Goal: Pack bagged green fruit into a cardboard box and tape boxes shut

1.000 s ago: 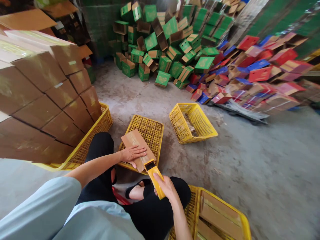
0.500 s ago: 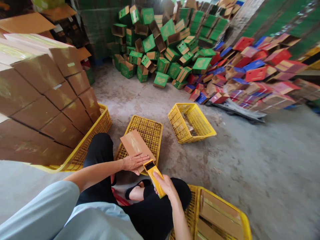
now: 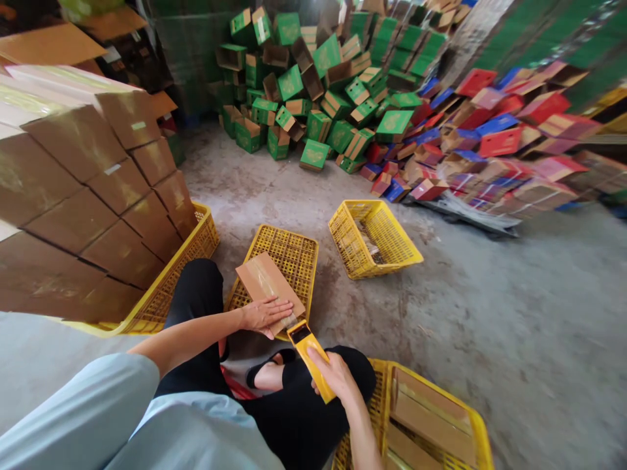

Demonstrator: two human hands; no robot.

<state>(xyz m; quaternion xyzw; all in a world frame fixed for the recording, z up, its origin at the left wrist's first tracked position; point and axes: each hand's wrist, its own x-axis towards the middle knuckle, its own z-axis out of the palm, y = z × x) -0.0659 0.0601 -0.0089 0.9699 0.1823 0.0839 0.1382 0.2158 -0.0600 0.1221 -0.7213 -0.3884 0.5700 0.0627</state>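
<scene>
A flat brown cardboard box lies at a slant on an upturned yellow crate in front of my crossed legs. A strip of clear tape runs along its top. My left hand lies flat on the near end of the box, fingers stretched out. In my right hand is a yellow tape dispenser, gripped around its body. Its dark-windowed front end sits just off the box's near edge, and a short piece of tape seems to span the gap.
Stacked taped boxes rise from a yellow crate on the left. Another yellow crate stands ahead. Beside my right knee, a crate holds boxes. Green cartons and red and blue cartons lie heaped behind.
My right hand has drawn the tape dispenser back and to the right, away from the box's near edge. My left hand stays flat on the box.
</scene>
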